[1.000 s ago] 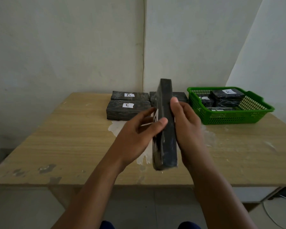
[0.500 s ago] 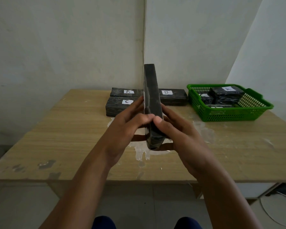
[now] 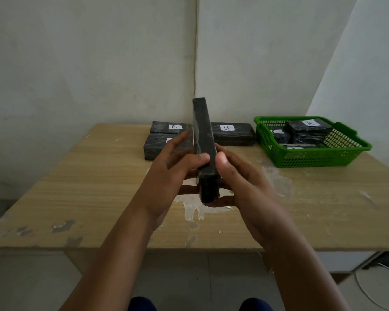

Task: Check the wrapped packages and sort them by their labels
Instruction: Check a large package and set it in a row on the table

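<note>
Held package (image 3: pixel 204 140): standing on edge above the table (image 3: pixel 94 189), no label showing
Left hand (image 3: pixel 177 167): fingers gripping its left face
Right hand (image 3: pixel 240 182): fingers gripping its right face
Far packages: showing "A" (image 3: pixel 166 127) and "B" (image 3: pixel 234 133); third package (image 3: pixel 157 145), label hidden
Green basket (image 3: pixel 312 157), far right: holding wrapped packages, the top one (image 3: pixel 309 126) reading "A"

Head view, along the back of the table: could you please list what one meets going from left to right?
Package labelled A → held package, standing on edge in both hands → package labelled B → green basket holding more packages.
</note>
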Motion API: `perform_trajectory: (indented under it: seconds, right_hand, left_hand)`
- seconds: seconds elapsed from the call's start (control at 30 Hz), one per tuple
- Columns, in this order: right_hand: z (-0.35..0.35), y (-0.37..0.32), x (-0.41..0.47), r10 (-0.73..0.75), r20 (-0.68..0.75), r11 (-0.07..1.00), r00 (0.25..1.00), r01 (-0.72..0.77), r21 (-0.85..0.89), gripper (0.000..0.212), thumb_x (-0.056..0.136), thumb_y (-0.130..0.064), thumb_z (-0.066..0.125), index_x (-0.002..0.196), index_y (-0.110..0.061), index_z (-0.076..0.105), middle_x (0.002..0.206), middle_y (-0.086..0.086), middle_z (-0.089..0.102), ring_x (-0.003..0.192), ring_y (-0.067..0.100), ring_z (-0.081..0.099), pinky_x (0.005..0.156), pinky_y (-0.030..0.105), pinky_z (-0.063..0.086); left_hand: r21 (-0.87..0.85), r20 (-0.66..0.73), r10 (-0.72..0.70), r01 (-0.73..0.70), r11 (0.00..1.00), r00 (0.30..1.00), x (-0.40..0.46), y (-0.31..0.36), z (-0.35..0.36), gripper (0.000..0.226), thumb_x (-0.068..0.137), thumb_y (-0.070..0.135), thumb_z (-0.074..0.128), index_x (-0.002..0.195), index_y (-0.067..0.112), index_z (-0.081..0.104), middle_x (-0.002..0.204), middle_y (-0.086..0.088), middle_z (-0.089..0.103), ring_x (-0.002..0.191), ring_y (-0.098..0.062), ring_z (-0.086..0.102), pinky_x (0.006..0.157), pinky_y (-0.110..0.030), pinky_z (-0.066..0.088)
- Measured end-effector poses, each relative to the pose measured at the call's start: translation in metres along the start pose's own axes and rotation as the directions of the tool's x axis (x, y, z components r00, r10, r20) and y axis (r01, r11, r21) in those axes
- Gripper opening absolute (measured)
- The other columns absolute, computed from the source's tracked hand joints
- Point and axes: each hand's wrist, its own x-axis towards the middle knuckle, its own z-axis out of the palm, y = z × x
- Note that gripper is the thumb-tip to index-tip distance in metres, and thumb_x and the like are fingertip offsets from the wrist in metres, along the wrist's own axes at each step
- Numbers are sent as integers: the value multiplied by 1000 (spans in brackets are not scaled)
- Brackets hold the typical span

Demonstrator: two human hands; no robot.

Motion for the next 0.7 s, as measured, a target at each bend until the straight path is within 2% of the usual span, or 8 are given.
perform_trajectory:
  seconds: [0.07,0.17,0.23,0.3,0.37,0.43,0.53,0.7]
  right_hand:
    - [3,2,-2,-13,9,1000,1000,13,-8,77,84,-64,62,156,-43,46,139,-5,70,118,19,73,78,33,64]
    - [8,3,-3,-73,9,992,997,74,-105,75,87,-54,63,158,-47,40,155,-8,58,113,13,75,83,38,66]
    - [10,4,-1,-99,-39,986,994,92,-138,73,87,-51,65,157,-42,46,150,-9,62,108,13,77,83,39,66]
    - [10,3,1,-102,-104,989,989,90,-114,71,85,-58,64,152,-37,55,136,-4,72,105,16,79,79,37,66]
    - [10,1,2,-98,-146,989,984,80,-125,71,82,-66,59,145,-34,63,120,1,79,100,16,80,74,31,64]
    - [10,-1,2,-106,-162,986,981,84,-141,71,82,-69,56,141,-31,67,114,1,81,100,14,79,71,24,61]
    - [12,-2,3,-151,-202,976,968,113,-187,67,84,-67,55,135,-28,73,112,-4,81,102,8,77,68,16,57]
    - [15,-5,3,-180,-226,970,957,135,-203,45,93,-54,59,112,-22,84,85,-12,80,80,-1,74,61,13,52]
  left_hand:
    - [-19,-55,-22,21,1000,998,1,1,4,58,84,56,65,140,48,54,123,9,74,114,-25,73,101,-60,55]
    - [6,-69,-50,50,999,996,1,6,7,55,83,78,53,136,62,54,145,10,61,131,-26,62,108,-61,50]
    - [60,-43,-27,30,998,999,1,7,8,61,79,89,47,137,69,50,152,14,56,138,-26,57,113,-62,45]
    - [110,-38,24,-20,994,999,-1,7,10,61,79,89,45,138,71,46,152,15,56,133,-26,62,106,-56,54]
    - [141,-64,72,-63,988,995,-4,6,13,64,82,78,52,144,64,47,146,13,60,115,-22,72,78,-36,65]
    - [161,-88,114,-99,982,990,-7,5,14,63,83,68,54,144,53,54,135,11,67,101,-22,76,59,-24,60]
    - [179,-104,129,-109,978,986,-6,2,14,49,93,67,60,136,43,63,120,8,71,95,-22,78,57,-26,59]
    - [202,-96,194,-172,964,976,-5,0,11,51,86,59,50,123,31,69,110,7,73,99,-12,75,61,-44,66]
